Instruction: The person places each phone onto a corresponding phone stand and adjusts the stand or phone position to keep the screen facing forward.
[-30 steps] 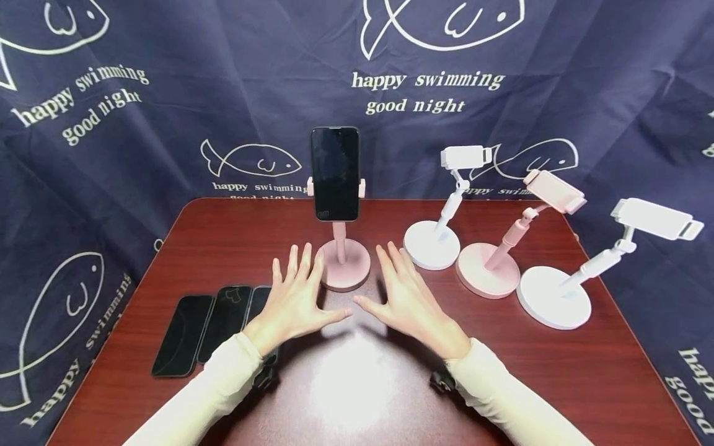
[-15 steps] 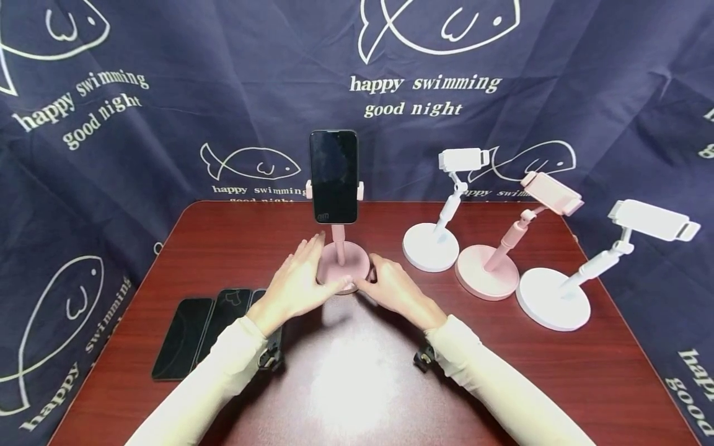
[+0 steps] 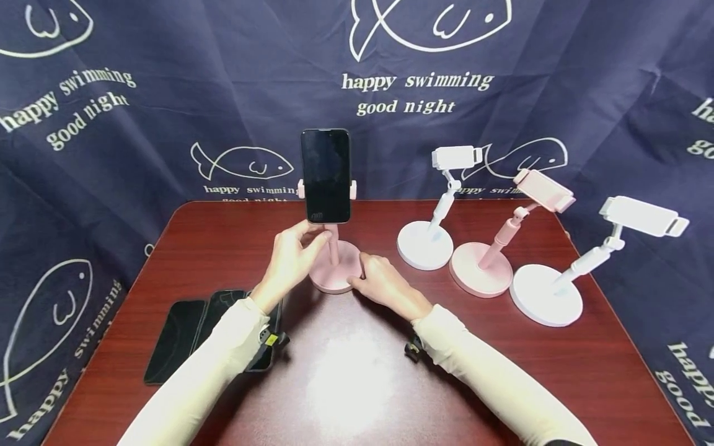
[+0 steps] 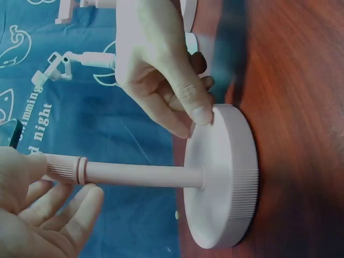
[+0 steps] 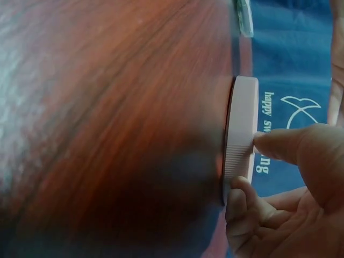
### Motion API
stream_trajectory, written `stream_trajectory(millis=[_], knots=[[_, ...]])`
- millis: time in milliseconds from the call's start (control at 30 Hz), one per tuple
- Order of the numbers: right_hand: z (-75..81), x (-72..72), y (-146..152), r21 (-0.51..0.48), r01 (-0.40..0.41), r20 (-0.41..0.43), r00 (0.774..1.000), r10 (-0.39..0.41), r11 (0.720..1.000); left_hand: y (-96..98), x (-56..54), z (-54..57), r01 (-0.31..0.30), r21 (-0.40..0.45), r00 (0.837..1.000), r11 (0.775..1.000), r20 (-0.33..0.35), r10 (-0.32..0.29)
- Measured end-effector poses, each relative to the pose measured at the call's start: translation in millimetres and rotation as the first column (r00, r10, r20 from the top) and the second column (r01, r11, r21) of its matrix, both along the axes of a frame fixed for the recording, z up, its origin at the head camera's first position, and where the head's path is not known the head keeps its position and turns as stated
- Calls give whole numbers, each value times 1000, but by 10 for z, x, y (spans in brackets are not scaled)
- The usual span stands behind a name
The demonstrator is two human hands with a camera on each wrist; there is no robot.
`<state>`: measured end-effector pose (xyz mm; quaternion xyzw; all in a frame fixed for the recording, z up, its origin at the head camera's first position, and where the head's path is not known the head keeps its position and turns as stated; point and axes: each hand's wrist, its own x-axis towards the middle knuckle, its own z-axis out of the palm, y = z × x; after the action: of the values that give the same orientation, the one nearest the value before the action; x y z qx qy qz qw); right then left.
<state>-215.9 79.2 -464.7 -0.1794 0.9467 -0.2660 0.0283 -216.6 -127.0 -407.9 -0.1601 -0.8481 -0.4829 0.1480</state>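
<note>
Pink stand, upright at far centre on the table; probably light, stiff, top-heavy with the phone, so we'd take post plus base rim. Left grip pinches the ribbed collar, right grip the base rim. The phone hides most of the clamp; left sleeve covers part of the flat phones.

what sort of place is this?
Probably an indoor tabletop filming or demo setup; whether home or studio, I can't tell. Signs: a dark blue, fish-printed fabric backdrop, a reddish-brown wood-grain table, and a pink round-based phone stand holding a black rectangular phone.
</note>
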Motion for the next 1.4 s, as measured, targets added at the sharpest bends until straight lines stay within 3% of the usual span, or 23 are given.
stream_trajectory(millis=[500,1100,1400], knots=[[10,-67,-217,-22,-56,19,998,57,998,-231,-60,35,-76,-57,997,996,-8,75],[25,-129,-662,-71,-202,23,979,204,977,-711,18,38,-204,-104,979,973,-41,201],[49,-148,-834,-108,-164,95,980,174,981,-891,33,37,-267,-142,964,953,-44,263]])
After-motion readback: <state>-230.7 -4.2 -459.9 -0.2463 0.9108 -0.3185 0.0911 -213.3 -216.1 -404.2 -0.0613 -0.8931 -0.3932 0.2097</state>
